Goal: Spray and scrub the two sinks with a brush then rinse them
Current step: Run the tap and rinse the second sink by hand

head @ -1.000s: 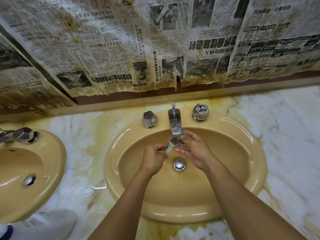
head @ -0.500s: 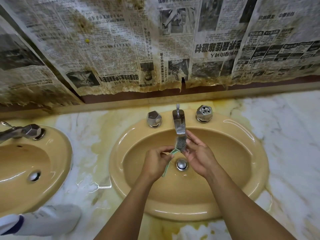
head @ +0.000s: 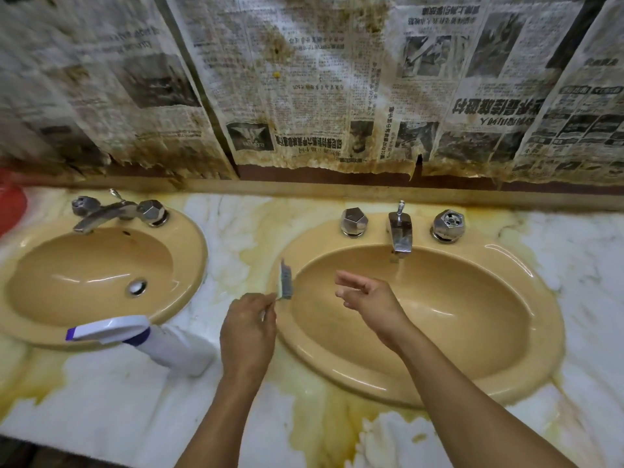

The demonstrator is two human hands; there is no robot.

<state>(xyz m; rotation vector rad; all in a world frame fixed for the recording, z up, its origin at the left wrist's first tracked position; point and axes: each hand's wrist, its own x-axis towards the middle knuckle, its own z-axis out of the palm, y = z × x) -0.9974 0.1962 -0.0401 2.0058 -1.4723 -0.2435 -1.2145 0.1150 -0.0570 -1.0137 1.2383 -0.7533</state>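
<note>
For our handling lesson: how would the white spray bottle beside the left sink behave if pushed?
The spray bottle lies on its side, so it probably slides rather than tips. Its trigger head likely stops rolling.

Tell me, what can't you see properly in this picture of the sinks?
All in the head view:
- Handle of the brush: mostly hidden inside the left hand gripping it.
- Drain of the right sink: not visible, apparently behind the right hand and its wrist.
- Red thing: cut off by the left edge, so unidentifiable.
- Newspaper at top left: print blurred.
- Spray bottle: label unreadable.
</note>
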